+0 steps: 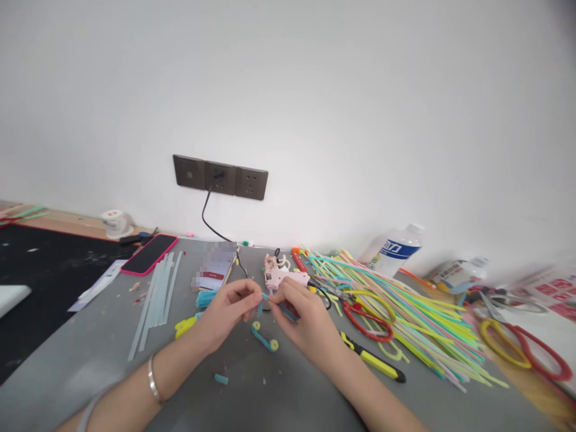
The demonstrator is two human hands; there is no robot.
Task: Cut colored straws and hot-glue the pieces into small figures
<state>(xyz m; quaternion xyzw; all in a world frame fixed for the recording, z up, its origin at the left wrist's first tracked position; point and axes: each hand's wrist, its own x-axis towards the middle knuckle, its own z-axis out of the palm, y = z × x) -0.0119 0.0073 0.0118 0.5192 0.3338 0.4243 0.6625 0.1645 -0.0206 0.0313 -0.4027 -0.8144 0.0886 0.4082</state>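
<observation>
Head view: we pinch a blue strip [260, 308] between our hands, left hand [234, 305] and right hand [302, 309] both closed on it, just in front of the pink glue gun [284, 278]. Nearer us than the gun, a blue piece with yellow ends [263, 340] lies on the tabletop [270, 399]. Right of the gun are scissors [347, 296] and colourful strips [418, 312]; left of it, a phone [150, 255].
</observation>
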